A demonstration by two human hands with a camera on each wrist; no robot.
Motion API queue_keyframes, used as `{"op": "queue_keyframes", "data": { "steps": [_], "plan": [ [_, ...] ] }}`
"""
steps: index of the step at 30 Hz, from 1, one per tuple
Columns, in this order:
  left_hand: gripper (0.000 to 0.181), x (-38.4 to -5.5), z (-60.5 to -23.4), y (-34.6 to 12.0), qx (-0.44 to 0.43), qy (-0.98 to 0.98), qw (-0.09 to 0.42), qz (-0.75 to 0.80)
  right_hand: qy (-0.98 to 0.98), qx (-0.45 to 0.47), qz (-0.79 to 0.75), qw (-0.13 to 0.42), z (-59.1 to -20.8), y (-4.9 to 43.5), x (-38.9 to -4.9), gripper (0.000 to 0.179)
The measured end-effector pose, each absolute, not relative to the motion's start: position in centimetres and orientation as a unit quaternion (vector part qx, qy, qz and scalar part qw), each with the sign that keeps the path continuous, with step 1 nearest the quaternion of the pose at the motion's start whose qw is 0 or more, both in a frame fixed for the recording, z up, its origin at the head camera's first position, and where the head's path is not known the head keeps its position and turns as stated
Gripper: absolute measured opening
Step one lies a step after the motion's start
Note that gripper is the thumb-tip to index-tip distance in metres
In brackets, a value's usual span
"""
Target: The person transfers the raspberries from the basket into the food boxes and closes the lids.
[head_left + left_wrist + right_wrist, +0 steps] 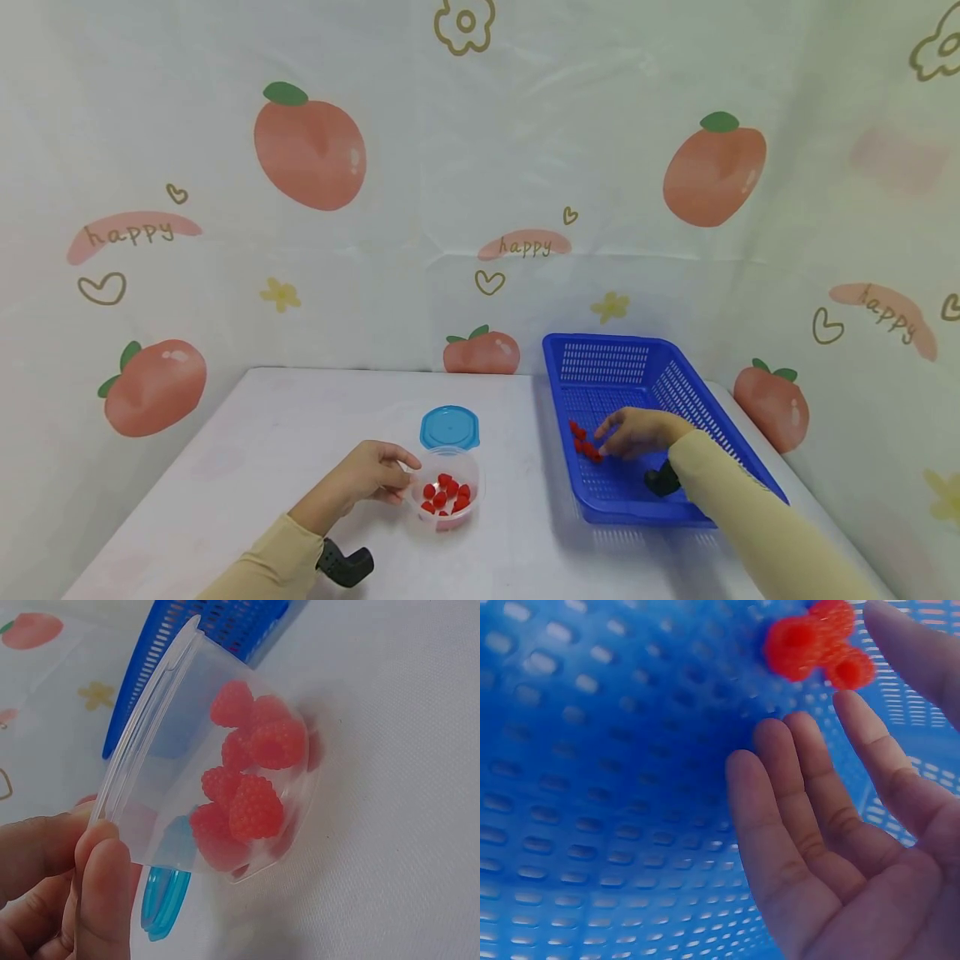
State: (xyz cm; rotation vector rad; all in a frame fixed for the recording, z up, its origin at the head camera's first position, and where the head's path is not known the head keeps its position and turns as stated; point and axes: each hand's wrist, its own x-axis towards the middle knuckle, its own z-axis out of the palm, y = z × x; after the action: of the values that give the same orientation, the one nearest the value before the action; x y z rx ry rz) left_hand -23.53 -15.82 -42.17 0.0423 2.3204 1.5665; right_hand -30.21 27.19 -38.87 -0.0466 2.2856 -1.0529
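A clear plastic tub stands on the white table with several red raspberries inside. My left hand is at its left side, thumb and fingers pinching the rim in the left wrist view. At the right, my right hand reaches into a blue perforated basket. Several raspberries lie in a cluster by the basket's left wall. In the right wrist view, the fingers are extended and spread, thumb apart, with the forefinger's tip right at the raspberries. Nothing is between thumb and fingers.
A blue lid lies on the table just behind the tub. Behind the table hangs a patterned cloth backdrop, and the basket's back end is close to it. Black wrist devices sit below each hand.
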Motion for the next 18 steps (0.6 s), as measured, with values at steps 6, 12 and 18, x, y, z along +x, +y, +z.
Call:
{"op": "queue_keyframes", "data": {
  "steps": [6,12,18],
  "plan": [
    [0.023,-23.57,-42.19,-15.82,0.015,0.819,0.169,0.548,0.876,-0.009,-0.377,0.301,-39.47,27.19,-30.34,0.03],
    [0.023,-23.53,-42.13,-15.85,0.017,0.82,0.167,0.547,0.888,-0.007,-0.352,0.295,-39.67,26.92,-30.39,0.028],
    [0.023,-23.51,-42.19,-15.89,0.018,0.82,0.171,0.546,0.891,-0.007,-0.346,0.295,-39.97,26.77,-30.52,0.023]
  ]
}}
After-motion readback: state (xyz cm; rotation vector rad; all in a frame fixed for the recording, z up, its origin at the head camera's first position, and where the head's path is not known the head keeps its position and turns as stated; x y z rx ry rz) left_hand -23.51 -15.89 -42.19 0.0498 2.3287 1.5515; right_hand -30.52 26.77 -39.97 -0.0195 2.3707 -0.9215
